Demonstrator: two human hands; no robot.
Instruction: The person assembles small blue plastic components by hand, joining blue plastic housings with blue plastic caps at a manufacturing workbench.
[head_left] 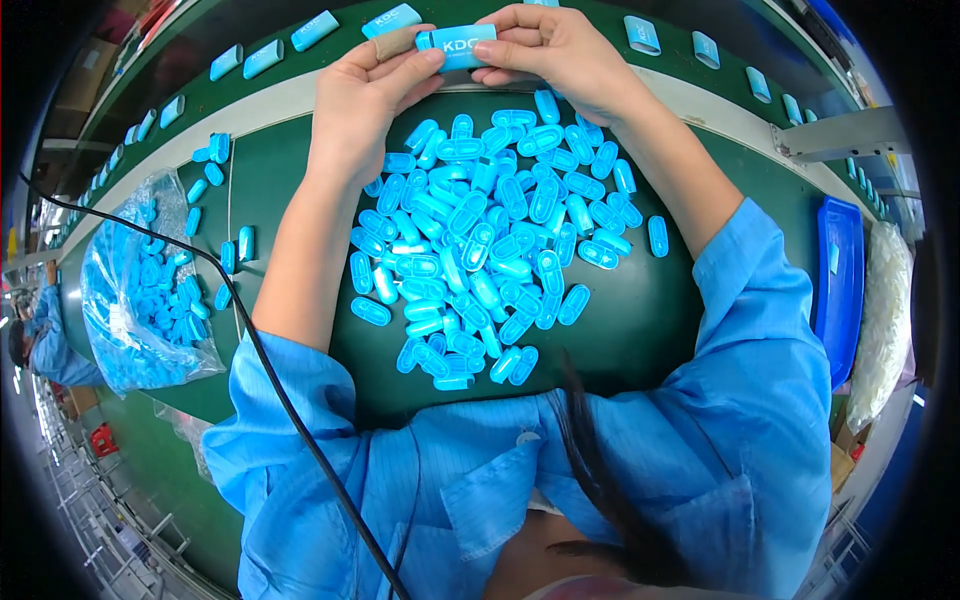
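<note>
Both hands meet at the far side of the bench, over the conveyor's edge. Between them is a flat, light-blue plastic case (458, 60) with white print. My left hand (365, 88), a tan covering on one finger, pinches its left end, where a darker edge shows. The right end is gripped between thumb and fingers of my right hand (560, 58). Below my hands, between the forearms, lies a heap of glossy bright-blue oval caps (470, 215). Several more caps are scattered left of my left forearm.
Beyond the pale rail, similar blue cases (317, 31) stand spaced along a green conveyor (590, 30). A clear bag (110, 310) of blue parts sits at left. At right are a blue tray (838, 290) and a white plastic bundle (882, 325). A black cable (285, 395) crosses the view.
</note>
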